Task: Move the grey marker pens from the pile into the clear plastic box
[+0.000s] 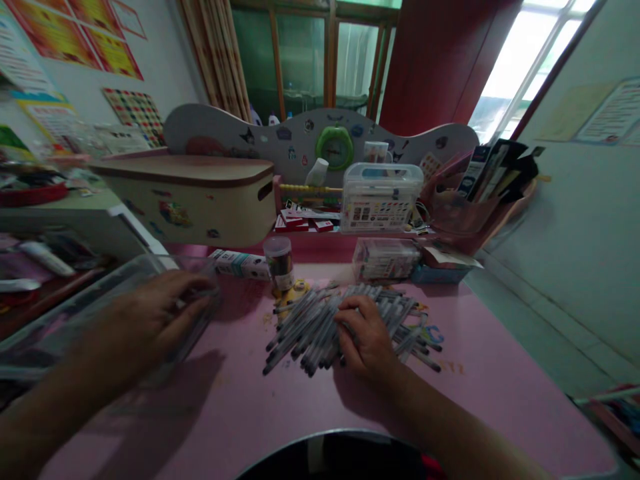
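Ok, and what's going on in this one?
A person's right hand is on a loose pile of pens on a pink table, fingers curled. The left hand is at a clear plastic box; blur hides whether it grips it. Behind the pens are a round canister and a clear case.

The pens (pixel 311 331) look plastic, the tabletop (pixel 280 410) smooth, the curtain (pixel 216 57) cloth.

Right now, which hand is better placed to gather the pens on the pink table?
Probably the right hand: its fingers already touch the pile of pens. The left hand is away to the left, beside a clear plastic container, blurred.
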A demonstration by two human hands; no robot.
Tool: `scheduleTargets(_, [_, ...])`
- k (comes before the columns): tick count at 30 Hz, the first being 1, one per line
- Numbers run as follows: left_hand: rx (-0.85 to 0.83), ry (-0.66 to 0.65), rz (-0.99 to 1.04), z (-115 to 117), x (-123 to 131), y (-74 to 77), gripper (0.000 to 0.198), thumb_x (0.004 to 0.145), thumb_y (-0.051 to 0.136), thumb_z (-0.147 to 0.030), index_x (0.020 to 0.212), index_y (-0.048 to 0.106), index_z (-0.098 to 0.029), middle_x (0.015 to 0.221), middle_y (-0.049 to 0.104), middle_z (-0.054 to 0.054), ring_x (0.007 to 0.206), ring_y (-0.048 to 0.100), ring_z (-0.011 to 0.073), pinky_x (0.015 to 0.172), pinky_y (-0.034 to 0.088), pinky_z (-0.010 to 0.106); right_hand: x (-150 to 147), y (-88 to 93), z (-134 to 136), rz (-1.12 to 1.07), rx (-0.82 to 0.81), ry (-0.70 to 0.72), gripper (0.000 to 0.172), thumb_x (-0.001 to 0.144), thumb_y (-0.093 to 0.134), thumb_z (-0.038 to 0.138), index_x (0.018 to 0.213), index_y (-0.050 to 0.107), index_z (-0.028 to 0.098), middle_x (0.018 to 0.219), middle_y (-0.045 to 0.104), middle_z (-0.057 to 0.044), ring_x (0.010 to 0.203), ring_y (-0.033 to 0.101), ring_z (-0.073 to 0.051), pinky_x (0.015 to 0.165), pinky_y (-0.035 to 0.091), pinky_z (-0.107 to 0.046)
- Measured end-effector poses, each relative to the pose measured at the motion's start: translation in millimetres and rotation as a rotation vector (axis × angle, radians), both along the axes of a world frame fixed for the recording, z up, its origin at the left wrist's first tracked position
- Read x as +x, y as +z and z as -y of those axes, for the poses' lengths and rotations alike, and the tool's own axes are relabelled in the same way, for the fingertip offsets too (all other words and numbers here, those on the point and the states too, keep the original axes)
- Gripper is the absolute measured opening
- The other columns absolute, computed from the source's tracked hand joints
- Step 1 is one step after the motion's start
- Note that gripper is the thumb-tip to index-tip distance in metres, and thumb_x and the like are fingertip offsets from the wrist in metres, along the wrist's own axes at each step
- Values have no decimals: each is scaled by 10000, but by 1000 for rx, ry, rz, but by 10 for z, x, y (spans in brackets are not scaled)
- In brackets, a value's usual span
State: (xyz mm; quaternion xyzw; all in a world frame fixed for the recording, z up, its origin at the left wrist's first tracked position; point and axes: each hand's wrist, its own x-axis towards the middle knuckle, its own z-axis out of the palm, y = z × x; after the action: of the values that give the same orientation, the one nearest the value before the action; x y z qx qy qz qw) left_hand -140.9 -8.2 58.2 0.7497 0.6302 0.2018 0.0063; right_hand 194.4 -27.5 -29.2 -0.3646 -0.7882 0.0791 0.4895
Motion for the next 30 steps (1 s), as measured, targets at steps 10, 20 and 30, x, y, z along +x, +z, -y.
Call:
scheduleTargets(10, [-431,-155,-76,-287,970,-624,204,865,517,-264,981,666,-188,1012,742,100,925,690,246,750,450,320,6,23,5,19,12,-4,229,859,522,41,1021,598,185,1047,541,-93,996,526,-242,876,472,-422])
scheduleTargets(20, [-468,-120,82,-389,1025,-796,171,756,594,-180,919,644,-194,814,722,48,749,672,207,638,402,271,1,34,19,11,-19,-3,241,858,520,51,1024,617,196,1051,549,-92,1003,541,-244,875,487,-426])
scheduleTargets(30, [-136,-225,306,-128,1043,-439,244,867,526,-341,924,724,-209,968,742,88,899,685,253,825,491,357,0,-15,-45,74,22,-108,405,903,546,115,1306,517,137,1250,573,-172,1182,499,-293,1031,425,-519])
